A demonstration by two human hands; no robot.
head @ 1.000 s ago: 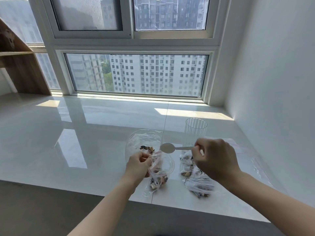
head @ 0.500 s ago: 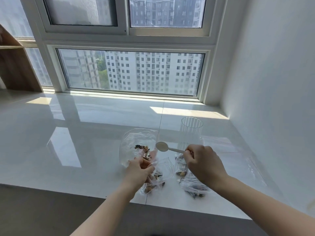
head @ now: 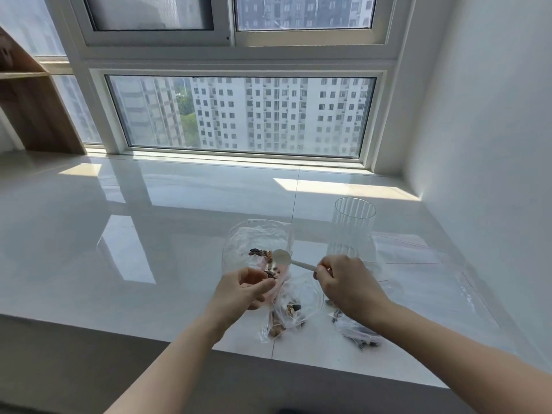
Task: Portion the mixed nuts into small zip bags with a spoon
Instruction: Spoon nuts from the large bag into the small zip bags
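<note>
My left hand [head: 243, 289] pinches the top edge of a small clear zip bag [head: 286, 312] with a few nuts at its bottom, held up over the counter's front edge. My right hand [head: 346, 282] grips the handle of a white plastic spoon [head: 282, 258], whose bowl points left at the mouth of a clear round container [head: 257, 243] holding a few mixed nuts [head: 263, 255]. The spoon bowl looks empty. Under my right wrist lies a filled zip bag [head: 355, 331] of nuts.
A tall ribbed clear glass [head: 352, 228] stands behind my right hand. Flat unfilled zip bags [head: 418, 258] lie to the right near the white wall. The glossy white counter [head: 149, 234] runs left toward a wooden shelf [head: 33, 115]; windows behind.
The spoon has moved left and slightly down toward the nuts in the container. My left hand keeps hold of the bag's edge. The view shifted a little.
</note>
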